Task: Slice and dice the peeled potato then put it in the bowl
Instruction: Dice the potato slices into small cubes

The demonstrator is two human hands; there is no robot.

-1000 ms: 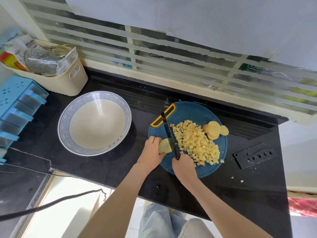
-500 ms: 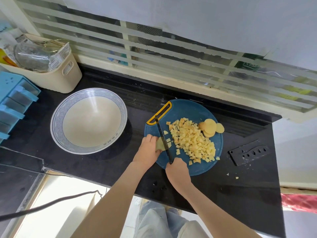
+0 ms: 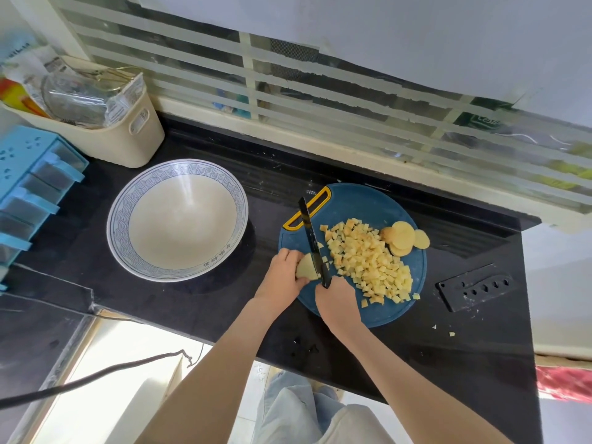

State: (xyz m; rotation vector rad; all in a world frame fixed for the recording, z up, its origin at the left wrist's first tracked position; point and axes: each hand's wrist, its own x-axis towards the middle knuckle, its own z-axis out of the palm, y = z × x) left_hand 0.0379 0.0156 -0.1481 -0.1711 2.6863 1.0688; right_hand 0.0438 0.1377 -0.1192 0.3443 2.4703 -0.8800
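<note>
Gripping knife (image 3: 312,238) in right hand (image 3: 336,299), left hand (image 3: 283,274) pinning potato stub (image 3: 306,267) at board (image 3: 362,206) left edge; I see blade tip risen since half a second back, dice (image 3: 368,257) piled alongside.

The handle of the knife (image 3: 312,241) was hidden inside the right hand (image 3: 336,299). The left hand (image 3: 283,274) and the blade covered part of the potato piece (image 3: 306,268). At the left edge of the counter (image 3: 224,315), the blue drawer box (image 3: 28,174) and the cream basket (image 3: 128,139) were cut off by the picture's side. The writing on the rim of the bowl (image 3: 121,225) (a few dark marks) was too small to read.
</note>
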